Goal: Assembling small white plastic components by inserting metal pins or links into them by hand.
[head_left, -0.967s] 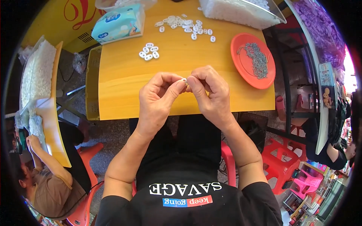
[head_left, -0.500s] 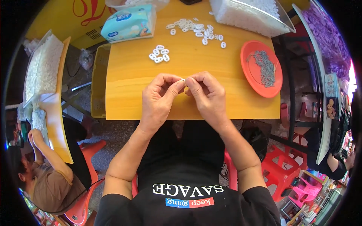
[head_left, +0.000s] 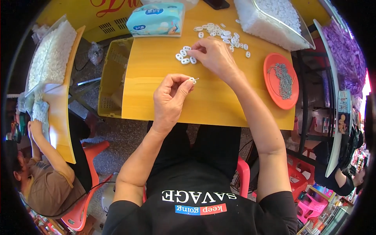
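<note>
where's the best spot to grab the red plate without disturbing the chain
Probably the near-left rim of the red plate, with the right hand coming from the person's side: the grey chain lies piled inside, leaving that rim bare to pinch.

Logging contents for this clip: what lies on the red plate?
On the red plate: a heap of grey chain-like strands and a thin tan sliver. Whatever lies under the heap is hidden.
</note>
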A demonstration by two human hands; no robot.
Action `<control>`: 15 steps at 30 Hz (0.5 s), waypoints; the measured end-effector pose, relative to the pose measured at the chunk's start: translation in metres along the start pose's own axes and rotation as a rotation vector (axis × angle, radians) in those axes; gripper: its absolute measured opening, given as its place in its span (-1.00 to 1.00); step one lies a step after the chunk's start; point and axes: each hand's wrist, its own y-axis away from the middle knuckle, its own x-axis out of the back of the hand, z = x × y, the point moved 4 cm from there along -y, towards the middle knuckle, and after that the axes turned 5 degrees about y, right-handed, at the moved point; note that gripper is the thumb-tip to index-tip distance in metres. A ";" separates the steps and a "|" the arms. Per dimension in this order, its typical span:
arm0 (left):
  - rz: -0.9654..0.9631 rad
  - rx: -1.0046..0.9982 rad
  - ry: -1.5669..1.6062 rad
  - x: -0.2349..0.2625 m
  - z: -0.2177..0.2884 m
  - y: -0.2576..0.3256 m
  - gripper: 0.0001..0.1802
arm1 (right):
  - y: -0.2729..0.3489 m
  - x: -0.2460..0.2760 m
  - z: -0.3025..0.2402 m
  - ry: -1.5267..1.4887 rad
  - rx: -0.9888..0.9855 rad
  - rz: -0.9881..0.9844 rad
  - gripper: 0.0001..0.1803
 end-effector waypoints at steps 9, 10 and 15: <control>-0.019 0.004 0.050 0.002 0.000 -0.001 -0.90 | 0.020 0.016 0.020 0.118 0.088 0.104 -0.72; -0.009 -0.002 0.071 0.000 0.000 -0.002 -0.91 | 0.026 0.017 0.022 0.120 0.081 0.105 -0.72; -0.018 0.005 0.096 -0.006 0.007 -0.001 -0.91 | 0.063 0.027 0.022 -0.879 -0.364 0.036 -0.76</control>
